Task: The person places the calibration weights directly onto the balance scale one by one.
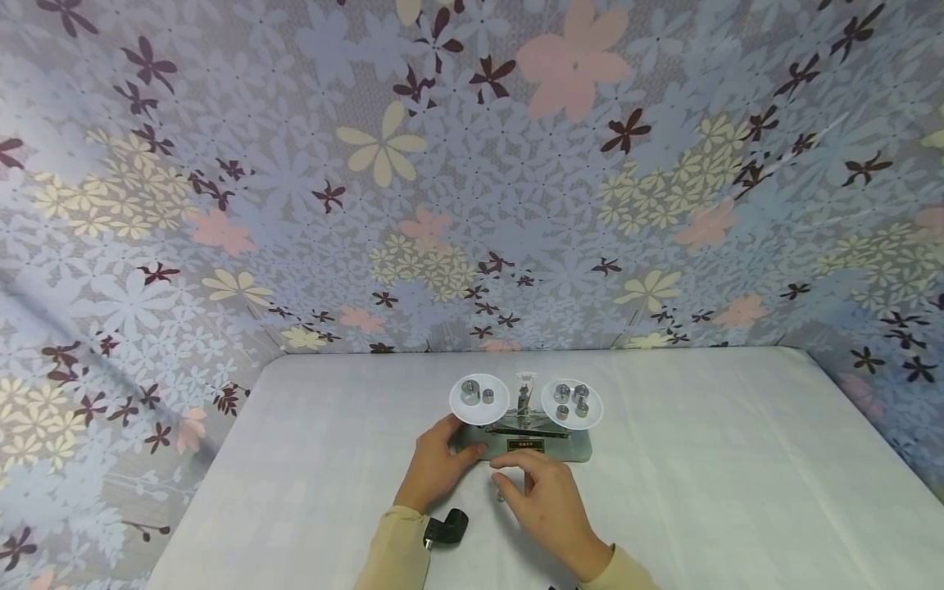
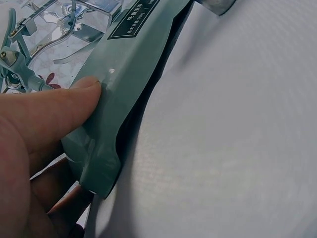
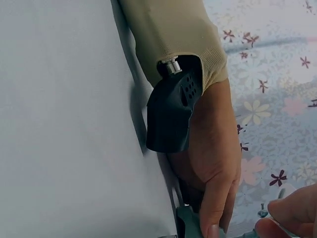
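Scale: We see a balance scale [image 1: 527, 438] with a pale green base standing on the white table [image 1: 737, 475], near the middle, just beyond our hands.
Left pan: The left pan [image 1: 479, 399] carries two metal weights [image 1: 475, 393], a large one and a small one.
Right pan: The right pan [image 1: 571, 404] carries about four small weights [image 1: 572, 399].
Left hand: Our left hand [image 1: 435, 467] grips the left end of the base; in the left wrist view the thumb [image 2: 59, 106] presses flat on the green top face while the other fingers curl under its end.
Right hand: Our right hand [image 1: 542, 496] hovers at the near edge of the base, fingers loosely curled and close together. Something small seems to sit at the fingertips, but we cannot tell whether they pinch it.
Wrist camera: A black camera [image 3: 171, 111] sits strapped on the left wrist beside the beige sleeve [image 3: 168, 29].
Backdrop: Flowered cloth [image 1: 442, 164] hangs behind and to both sides of the table.
Doing it well: We judge that the left hand should hold the base steady without tilting it, since the loose weights could roll off the pans. The right hand should work lightly along the near edge, away from the beam and the pans, so the balance is not disturbed.
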Available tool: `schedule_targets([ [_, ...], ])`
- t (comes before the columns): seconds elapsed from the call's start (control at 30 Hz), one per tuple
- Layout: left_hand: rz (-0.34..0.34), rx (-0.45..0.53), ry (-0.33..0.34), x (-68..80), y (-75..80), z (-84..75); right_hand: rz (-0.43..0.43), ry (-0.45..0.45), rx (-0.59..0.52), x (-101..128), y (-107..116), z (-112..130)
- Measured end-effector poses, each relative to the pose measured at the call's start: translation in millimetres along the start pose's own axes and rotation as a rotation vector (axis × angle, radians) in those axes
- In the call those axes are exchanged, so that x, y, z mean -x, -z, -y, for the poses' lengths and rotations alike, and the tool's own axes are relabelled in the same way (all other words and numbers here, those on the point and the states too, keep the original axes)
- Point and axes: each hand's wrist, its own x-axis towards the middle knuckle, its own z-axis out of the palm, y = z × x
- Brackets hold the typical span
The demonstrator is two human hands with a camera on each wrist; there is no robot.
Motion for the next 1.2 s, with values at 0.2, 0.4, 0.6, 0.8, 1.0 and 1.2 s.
schedule_targets([
  [0.2,0.010,0.015,0.015,0.0,0.4,-0.5,0.064,-0.049,-0.048,-0.1,0.9,-4.8],
  [0.4,0.019,0.016,0.031,0.0,1.0,-0.8,0.135,-0.062,-0.106,-1.8,0.3,-16.2],
  [0.6,0.016,0.011,0.023,-0.3,1.2,-1.1,0.194,-0.069,-0.140,-4.8,1.4,-25.1],
  [0.8,0.010,0.008,0.014,0.4,0.3,0.6,0.246,-0.124,-0.189,-4.6,-0.1,-30.8],
  [1.0,0.011,0.012,0.024,-0.2,-0.3,0.9,0.274,-0.107,-0.242,-3.1,-2.2,-38.4],
  [1.2,0.012,0.014,0.024,-0.4,0.0,0.7,0.336,-0.128,-0.289,-3.3,-0.6,-41.3],
])
